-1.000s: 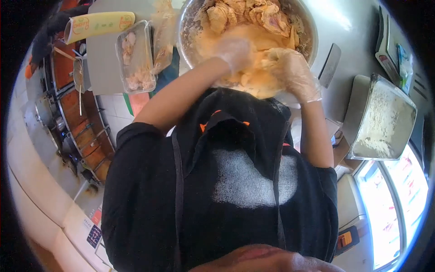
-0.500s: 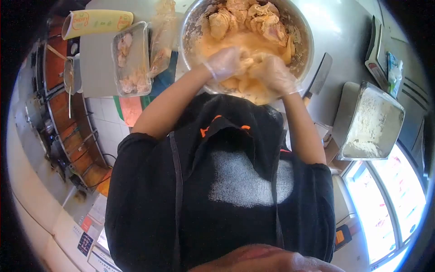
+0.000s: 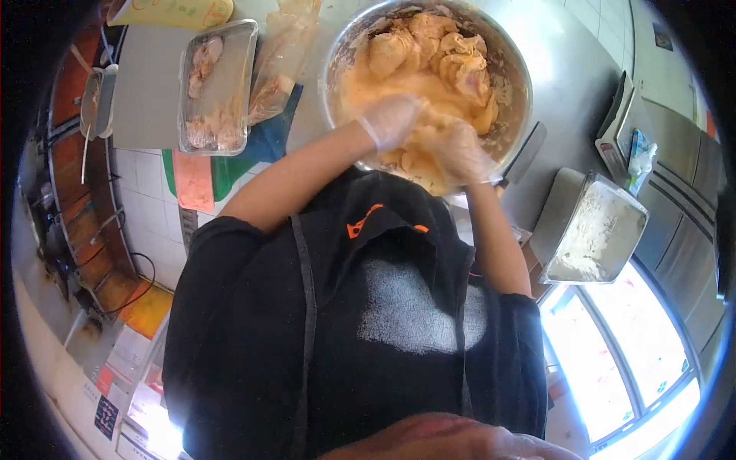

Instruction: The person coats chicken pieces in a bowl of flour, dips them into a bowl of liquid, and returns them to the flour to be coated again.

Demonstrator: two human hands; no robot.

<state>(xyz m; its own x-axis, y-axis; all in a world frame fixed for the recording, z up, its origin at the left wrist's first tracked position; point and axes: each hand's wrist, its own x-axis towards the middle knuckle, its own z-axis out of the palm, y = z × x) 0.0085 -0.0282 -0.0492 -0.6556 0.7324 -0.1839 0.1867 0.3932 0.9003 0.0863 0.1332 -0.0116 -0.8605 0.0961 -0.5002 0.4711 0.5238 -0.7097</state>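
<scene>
Orange batter (image 3: 406,84) coats both gloved hands, so I cannot tell how far their fingers curl or what they grip. The left hand (image 3: 391,119) and right hand (image 3: 464,149) meet, buried in batter at the near side of the steel mixing bowl (image 3: 512,73). Chicken pieces (image 3: 452,54) lie just beyond.

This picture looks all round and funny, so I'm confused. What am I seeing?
A camera on a person's head looks down, so you see their own black apron. The lens bends the edges. There is no machine, just two gloved hands. The left hand and right hand are deep in a metal bowl of orange batter and meat pieces. Whether they squeeze anything is hard to tell. Beside the bowl lie a clear tray of raw meat, on the left, and a pan of flour, on the right.
</scene>
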